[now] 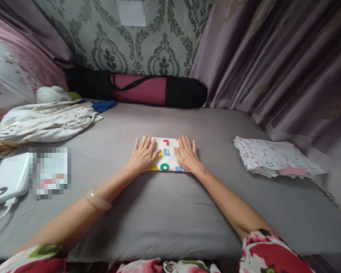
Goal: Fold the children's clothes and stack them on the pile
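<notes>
The cloth (166, 153), white with coloured letters and folded into a flat rectangle, lies on a grey sheet (176, 216) that is mostly smooth, with slight creases nearer the person than the cloth. The left hand (143, 154) is pressed flat on the cloth's left end and the right hand (188, 154) on its right end, both with fingers spread out, neither clenched nor gripping.

Well to the right of the cloth is a folded stack (275, 156) of pale printed fabric; beyond it hangs a mauve curtain (272, 57). Behind the cloth, a black and maroon bag (140, 89) lies lengthwise along the wall (110, 49), which is papered in grey-green damask, with a white paper (132, 14) high up on it. Left of the cloth are a power bank (10, 176) with a plugged-in cable (0, 223), a pixelated item (52, 170), and, farther back, crumpled fabric (48, 120) near a plush toy (52, 94).
</notes>
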The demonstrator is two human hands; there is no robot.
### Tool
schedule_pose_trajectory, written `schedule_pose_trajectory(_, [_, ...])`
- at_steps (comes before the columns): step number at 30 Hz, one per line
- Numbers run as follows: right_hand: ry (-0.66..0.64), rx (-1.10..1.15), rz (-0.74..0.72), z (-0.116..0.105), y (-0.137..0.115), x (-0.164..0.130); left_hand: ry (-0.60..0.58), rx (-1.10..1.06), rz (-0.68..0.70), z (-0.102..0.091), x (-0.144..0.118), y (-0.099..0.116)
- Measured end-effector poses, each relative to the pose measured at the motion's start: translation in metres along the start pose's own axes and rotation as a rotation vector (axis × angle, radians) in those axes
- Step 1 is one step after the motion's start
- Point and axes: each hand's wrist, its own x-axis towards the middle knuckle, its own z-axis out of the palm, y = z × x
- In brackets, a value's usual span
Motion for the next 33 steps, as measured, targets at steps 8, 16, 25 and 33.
schedule_pose_trajectory(8, [0.011,0.037,-0.091,0.014,-0.006,-0.01,-0.058,-0.047,0.078,0.012,-0.016,0.018])
schedule_pose_trajectory(16, [-0.065,0.049,-0.054,0.006,-0.009,-0.006,-0.041,-0.196,0.082,0.008,-0.011,-0.001])
schedule_pose_trajectory(25, [0.029,0.071,-0.197,0.01,-0.06,0.003,0.245,-0.383,-0.338,0.017,-0.006,-0.045])
schedule_pose_trajectory(33, [0.026,0.055,-0.182,0.025,-0.057,0.003,0.273,-0.446,-0.345,0.017,-0.007,-0.044])
